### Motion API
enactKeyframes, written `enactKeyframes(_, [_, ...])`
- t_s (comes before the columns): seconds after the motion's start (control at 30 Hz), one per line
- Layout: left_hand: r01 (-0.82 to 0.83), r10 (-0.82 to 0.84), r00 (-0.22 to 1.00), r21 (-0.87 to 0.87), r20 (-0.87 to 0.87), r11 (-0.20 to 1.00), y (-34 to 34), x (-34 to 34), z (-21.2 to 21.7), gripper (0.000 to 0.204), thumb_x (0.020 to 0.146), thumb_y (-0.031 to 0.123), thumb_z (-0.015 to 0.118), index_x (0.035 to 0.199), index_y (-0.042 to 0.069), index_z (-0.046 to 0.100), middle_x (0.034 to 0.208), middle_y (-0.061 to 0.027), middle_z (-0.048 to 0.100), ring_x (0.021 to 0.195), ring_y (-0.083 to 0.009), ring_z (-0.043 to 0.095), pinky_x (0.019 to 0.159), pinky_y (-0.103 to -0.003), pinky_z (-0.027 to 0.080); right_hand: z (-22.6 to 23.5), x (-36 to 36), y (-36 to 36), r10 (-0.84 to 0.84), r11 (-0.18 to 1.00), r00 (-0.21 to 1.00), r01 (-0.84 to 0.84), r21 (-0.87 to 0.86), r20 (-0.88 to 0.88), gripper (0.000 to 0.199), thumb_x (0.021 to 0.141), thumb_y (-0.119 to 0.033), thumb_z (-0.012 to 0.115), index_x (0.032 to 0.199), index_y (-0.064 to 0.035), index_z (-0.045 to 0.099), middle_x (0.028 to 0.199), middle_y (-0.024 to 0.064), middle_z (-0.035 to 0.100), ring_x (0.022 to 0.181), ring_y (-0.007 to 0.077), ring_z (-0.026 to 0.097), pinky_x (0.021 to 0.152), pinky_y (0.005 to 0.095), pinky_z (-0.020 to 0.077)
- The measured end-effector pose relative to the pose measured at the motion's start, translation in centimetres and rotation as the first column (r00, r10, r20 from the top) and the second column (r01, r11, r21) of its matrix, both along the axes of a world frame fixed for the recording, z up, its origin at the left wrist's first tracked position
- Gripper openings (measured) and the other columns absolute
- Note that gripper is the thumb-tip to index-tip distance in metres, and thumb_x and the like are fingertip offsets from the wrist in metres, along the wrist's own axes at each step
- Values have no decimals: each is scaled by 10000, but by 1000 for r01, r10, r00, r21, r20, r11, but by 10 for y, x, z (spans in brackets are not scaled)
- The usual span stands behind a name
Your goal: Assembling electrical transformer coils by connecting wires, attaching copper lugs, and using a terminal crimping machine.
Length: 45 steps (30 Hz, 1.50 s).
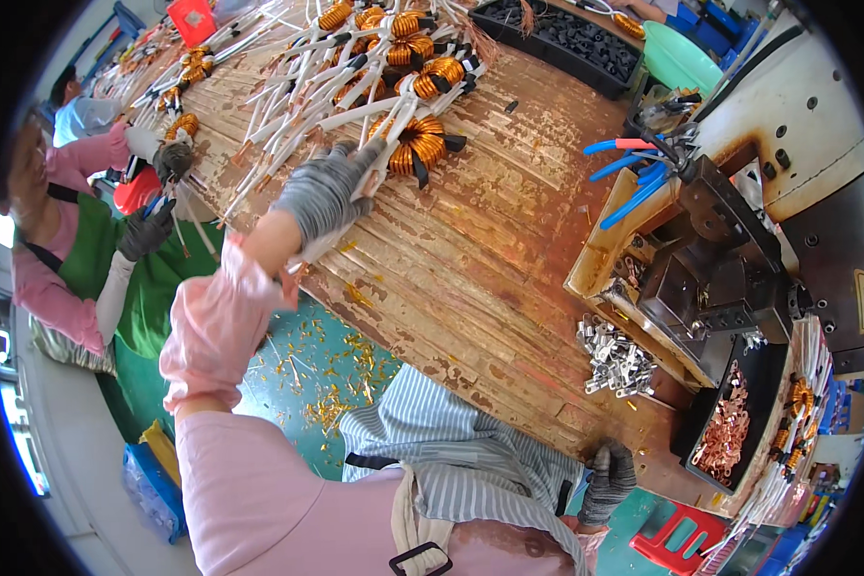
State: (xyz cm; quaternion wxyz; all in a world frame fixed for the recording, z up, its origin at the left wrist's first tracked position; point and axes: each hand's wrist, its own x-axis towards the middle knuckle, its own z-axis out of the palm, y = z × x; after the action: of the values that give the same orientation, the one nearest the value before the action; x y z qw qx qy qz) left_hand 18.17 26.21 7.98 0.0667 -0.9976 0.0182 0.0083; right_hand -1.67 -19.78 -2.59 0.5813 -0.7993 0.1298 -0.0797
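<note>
My left hand point(328, 197), in a grey glove and slightly smeared by motion, reaches across the wooden bench. Its fingers close around the white-sleeved leads of a copper-wound ring coil point(419, 146), which lies at the near edge of a heap. More ring coils point(408, 50) with long white leads are piled beyond it. Down at the bench's near right edge is my right hand point(609, 483), also gloved in grey. Nothing shows in it, and its fingers lie loosely extended against the edge.
A metal press point(720, 259) stands on the right, with blue-handled pliers point(643, 182) beside it. Near it are silver terminals point(616, 360) and a black tray point(691, 444) of copper terminals. At the back sits a tray of black parts point(557, 43). A co-worker point(77, 230) works at left.
</note>
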Motion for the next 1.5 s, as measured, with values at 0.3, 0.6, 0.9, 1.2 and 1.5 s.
enactKeyframes(0.3, [237, -243, 962, 58, 122, 970, -103, 63, 90, 540, 771, 391, 554, 1194, 80, 427, 1107, -162, 520, 1039, -302, 507, 870, -391, 425, -7, -2, -2, -26, 999, 998, 24, 31, 62, 94, 803, -39, 578, 888, 1, 573, 768, 38, 572, 628, 89, 507, 572, 223, 431])
enactKeyframes(0.6, [-136, 143, 989, -167, 31, 977, -24, 215, -11, 695, 696, 321, 597, 1306, 160, 306, 1111, -213, 527, 987, -338, 539, 822, -409, 431, -9, 3, 3, -77, 997, 993, 76, 13, 95, 87, 785, -11, 581, 869, 14, 581, 771, 62, 599, 698, 119, 536, 678, 257, 455])
enactKeyframes(0.9, [168, -166, 980, -10, 110, 986, -46, 133, 2, 612, 694, 190, 584, 1269, 225, 376, 1009, -160, 548, 934, -327, 543, 757, -406, 457, -8, 0, 5, -88, 996, 988, 88, 3, 127, 106, 800, -27, 581, 899, 10, 584, 755, 46, 576, 643, 103, 515, 591, 236, 445])
enactKeyframes(1.2, [388, -369, 906, -64, 207, 919, -60, 42, 24, 589, 681, 127, 595, 1235, 212, 413, 829, -117, 508, 770, -305, 521, 666, -398, 446, -13, 2, 4, -79, 996, 984, 72, 52, 157, 120, 801, -37, 588, 913, 8, 585, 764, 32, 572, 662, 95, 511, 612, 232, 443])
enactKeyframes(1.5, [336, -305, 846, 6, 438, 942, -88, 42, 68, 615, 657, 58, 582, 1230, 204, 410, 804, -131, 519, 750, -310, 532, 641, -403, 461, -22, -2, -2, -59, 998, 986, 56, 22, 156, 119, 792, -22, 586, 906, 11, 583, 844, 61, 606, 779, 124, 553, 745, 262, 451])
